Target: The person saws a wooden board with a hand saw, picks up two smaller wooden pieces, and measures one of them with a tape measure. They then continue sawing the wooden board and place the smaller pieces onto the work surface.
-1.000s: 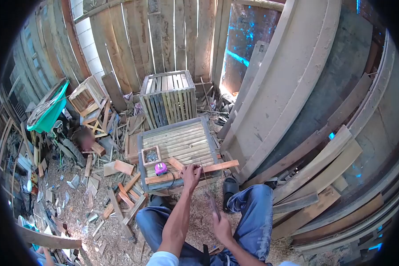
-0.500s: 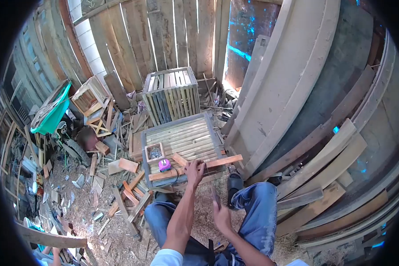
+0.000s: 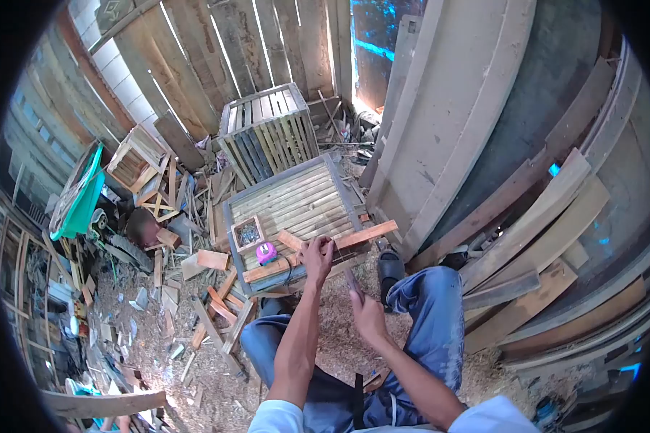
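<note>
My left hand [image 3: 316, 258] rests on a long wood strip [image 3: 368, 234] lying across the near edge of a slatted wooden panel [image 3: 303, 195]. Its fingers are bent together at the strip; anything between them is too small to make out. Closed round the handle of a hammer-like tool [image 3: 353, 283], my right hand [image 3: 369, 317] is held in front of my knees, below the strip. A pink tape measure [image 3: 266, 252] and a small wooden box of nails [image 3: 248, 234] sit on the panel, left of my left hand. A short wood piece [image 3: 289, 240] touches the strip.
Behind the panel stands a slatted crate [image 3: 267, 130]. Wood offcuts [image 3: 213, 260] litter the ground at the left, near a green sheet [image 3: 79, 202]. Tall boards [image 3: 448, 130] lean at the right, with curved planks [image 3: 527, 238] beside them. A plank end [image 3: 105, 404] juts in at lower left.
The view has shifted and tilted slightly. My right hand has lifted the tool a little toward the strip, while my left hand keeps its place on the wood.
</note>
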Demonstrator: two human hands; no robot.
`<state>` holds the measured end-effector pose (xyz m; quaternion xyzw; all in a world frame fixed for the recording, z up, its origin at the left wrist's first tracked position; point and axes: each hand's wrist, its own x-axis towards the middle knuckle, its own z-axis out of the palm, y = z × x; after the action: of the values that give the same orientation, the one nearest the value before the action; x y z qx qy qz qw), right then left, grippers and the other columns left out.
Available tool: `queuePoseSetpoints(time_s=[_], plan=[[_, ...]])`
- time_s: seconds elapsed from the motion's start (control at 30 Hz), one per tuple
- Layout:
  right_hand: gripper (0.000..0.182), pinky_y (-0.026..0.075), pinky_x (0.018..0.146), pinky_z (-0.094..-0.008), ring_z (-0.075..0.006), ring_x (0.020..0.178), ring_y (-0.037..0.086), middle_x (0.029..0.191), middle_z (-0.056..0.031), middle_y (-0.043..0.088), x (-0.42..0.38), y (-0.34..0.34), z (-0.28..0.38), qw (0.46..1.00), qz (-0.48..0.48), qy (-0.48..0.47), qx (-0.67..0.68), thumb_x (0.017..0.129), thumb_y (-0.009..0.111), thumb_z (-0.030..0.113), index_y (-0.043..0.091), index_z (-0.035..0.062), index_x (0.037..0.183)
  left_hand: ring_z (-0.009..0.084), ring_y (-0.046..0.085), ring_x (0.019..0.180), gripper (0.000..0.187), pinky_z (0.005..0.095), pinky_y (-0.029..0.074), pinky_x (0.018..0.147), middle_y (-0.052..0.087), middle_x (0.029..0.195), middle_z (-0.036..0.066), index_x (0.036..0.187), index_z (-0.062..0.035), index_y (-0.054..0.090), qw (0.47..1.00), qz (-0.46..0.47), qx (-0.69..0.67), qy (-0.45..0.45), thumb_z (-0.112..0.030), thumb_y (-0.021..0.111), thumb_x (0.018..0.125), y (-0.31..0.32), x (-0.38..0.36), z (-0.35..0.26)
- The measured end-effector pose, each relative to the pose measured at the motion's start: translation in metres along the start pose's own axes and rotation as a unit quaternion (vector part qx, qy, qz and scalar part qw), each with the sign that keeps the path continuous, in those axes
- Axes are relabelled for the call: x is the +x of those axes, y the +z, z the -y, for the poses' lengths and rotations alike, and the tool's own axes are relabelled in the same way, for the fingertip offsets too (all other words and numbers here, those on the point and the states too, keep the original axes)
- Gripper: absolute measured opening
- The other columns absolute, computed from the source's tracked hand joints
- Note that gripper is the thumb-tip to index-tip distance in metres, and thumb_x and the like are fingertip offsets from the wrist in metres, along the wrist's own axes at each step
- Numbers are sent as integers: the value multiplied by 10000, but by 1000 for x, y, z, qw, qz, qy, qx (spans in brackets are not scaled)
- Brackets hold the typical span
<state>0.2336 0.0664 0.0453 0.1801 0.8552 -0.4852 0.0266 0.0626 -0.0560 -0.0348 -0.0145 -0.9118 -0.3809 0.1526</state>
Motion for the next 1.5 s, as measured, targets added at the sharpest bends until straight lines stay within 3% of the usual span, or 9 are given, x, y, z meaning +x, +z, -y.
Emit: queuePoseSetpoints(time_s=[0.17, 0.2, 0.4, 0.5, 1.03, 1.17, 1.27, 1.37, 1.5], plan=[[524, 466, 655, -526, -457, 770, 644, 715, -289, 624, -46, -26, -2, 998, 36, 31, 35, 976, 476, 442, 647, -40, 862, 259, 528, 1012, 196, 457, 278, 946, 662, 976, 16, 967, -173, 689, 1000, -10, -6, 9, -336, 646, 865, 1, -2, -1], [510, 475, 653, -530, -457, 754, 646, 690, -279, 625, -28, -12, 1, 998, -29, -32, 47, 974, 484, 431, 652, -39, 867, 256, 529, 1005, 178, 454, 278, 946, 664, 971, 12, 964, -176, 688, 999, -20, -11, 23, -318, 645, 865, -2, -2, -6], [447, 501, 687, -519, -458, 789, 643, 803, -284, 648, -9, 2, 1, 1000, 0, -15, 13, 967, 511, 394, 645, -25, 1043, 238, 520, 1027, 203, 446, 272, 948, 663, 972, 6, 980, -167, 683, 999, 4, 23, 26, -327, 657, 856, 4, -2, 10], [433, 500, 681, -514, -460, 789, 642, 775, -283, 641, -47, -2, -30, 1000, -4, 5, 16, 969, 514, 380, 648, -26, 1036, 233, 516, 1035, 215, 451, 275, 944, 664, 971, 4, 983, -160, 684, 999, 5, 32, 28, -333, 659, 856, 3, 0, 5], [473, 495, 696, -539, -471, 808, 639, 760, -293, 639, 11, 4, 11, 1000, 9, 11, 20, 985, 463, 420, 650, -14, 991, 251, 521, 1045, 202, 477, 278, 962, 664, 976, -7, 980, -172, 696, 1000, -14, 11, 8, -330, 655, 863, 4, 0, 3], [515, 502, 666, -522, -467, 774, 641, 750, -286, 642, -44, -5, -18, 995, 14, -9, 97, 992, 453, 429, 647, -40, 906, 244, 516, 1052, 225, 463, 277, 976, 660, 983, 6, 993, -168, 694, 1000, -8, 14, 12, -342, 672, 852, 1, 6, 3], [571, 502, 706, -532, -479, 800, 637, 769, -316, 631, -51, -3, -30, 998, 32, 29, 53, 985, 447, 458, 643, -76, 943, 236, 512, 1063, 234, 454, 274, 984, 659, 987, 13, 1001, -172, 692, 1000, -4, 12, -2, -347, 682, 846, 6, -2, 8], [444, 507, 708, -484, -423, 842, 662, 817, -233, 672, -2, 3, 3, 996, 72, 59, -10, 994, 451, 421, 682, 50, 1073, 232, 509, 1074, 233, 451, 273, 983, 660, 989, 10, 1000, -172, 692, 1000, -7, -1, 6, -346, 682, 845, 8, 0, 12], [472, 499, 699, -493, -440, 813, 653, 793, -250, 657, -28, -3, -4, 999, 24, 23, 19, 992, 451, 430, 672, 15, 1036, 238, 507, 1071, 232, 462, 269, 984, 665, 995, 2, 1001, -173, 695, 1000, 5, 16, -12, -345, 676, 847, 4, 1, 10]])
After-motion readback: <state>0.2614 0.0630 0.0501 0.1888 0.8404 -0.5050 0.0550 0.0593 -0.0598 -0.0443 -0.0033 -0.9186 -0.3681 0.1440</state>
